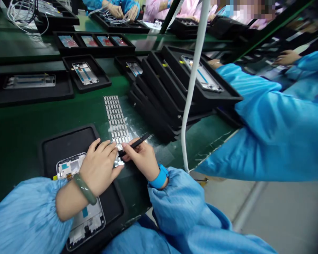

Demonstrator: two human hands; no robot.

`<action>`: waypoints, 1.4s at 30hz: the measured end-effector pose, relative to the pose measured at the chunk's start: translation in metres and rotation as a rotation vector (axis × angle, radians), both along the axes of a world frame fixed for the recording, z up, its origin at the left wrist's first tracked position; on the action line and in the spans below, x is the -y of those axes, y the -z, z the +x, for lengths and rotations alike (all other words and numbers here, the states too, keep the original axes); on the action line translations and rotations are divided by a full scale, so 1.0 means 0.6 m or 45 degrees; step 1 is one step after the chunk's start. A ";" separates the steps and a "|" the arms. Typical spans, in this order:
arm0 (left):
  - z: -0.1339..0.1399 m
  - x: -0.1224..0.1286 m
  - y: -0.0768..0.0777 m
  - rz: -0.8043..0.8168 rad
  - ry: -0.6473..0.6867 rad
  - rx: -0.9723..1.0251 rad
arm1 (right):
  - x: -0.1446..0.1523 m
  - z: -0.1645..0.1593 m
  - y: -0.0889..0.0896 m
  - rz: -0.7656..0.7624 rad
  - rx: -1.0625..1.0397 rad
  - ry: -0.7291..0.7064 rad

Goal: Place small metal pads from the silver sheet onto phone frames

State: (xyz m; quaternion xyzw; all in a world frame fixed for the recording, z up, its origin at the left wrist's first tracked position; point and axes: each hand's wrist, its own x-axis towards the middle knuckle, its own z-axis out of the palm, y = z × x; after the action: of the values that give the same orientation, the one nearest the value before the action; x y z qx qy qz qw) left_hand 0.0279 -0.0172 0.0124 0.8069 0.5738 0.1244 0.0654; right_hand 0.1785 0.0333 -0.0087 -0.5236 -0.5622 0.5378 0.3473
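Observation:
My right hand (143, 158), with a blue band at the wrist, is closed around a pair of black tweezers (138, 141). Their tip points left at the near end of a sheet of small silvery stickers (116, 114) on the green table. My left hand (102, 164), wearing a green bangle, has its fingers stretched out, fingertips at that same end of the sheet. Beneath the left forearm, a phone frame (94, 215) lies in a black tray (69, 141). The hand and sleeve hide part of the frame.
To the right leans a stack of black trays (159, 95), a phone frame (201, 76) in the top one. A white cable (192, 88) hangs in front. More trays (66, 90) stand behind on the green table (23, 130). A co-worker's blue sleeve (278, 116) is close on the right.

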 end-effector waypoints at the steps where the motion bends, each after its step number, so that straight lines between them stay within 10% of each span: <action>1: 0.000 0.000 0.000 -0.003 -0.004 0.002 | 0.000 0.000 0.000 -0.002 0.002 -0.013; 29: -0.054 0.034 -0.019 -0.025 -0.184 0.622 | -0.028 -0.054 -0.066 -0.322 -0.625 -0.060; 34: -0.077 0.046 -0.048 -0.134 -0.414 0.923 | -0.013 -0.091 -0.085 -0.250 -0.650 -0.218; 42: -0.155 0.088 -0.070 -0.548 -0.407 0.704 | -0.003 -0.144 -0.107 -0.256 -0.507 -0.725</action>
State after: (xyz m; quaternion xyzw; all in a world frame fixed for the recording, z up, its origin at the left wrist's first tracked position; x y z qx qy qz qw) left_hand -0.0650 -0.0700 0.0546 0.6110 0.6660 0.2226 0.3655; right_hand 0.0920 0.0353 0.0558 -0.2628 -0.5511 0.7569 0.2331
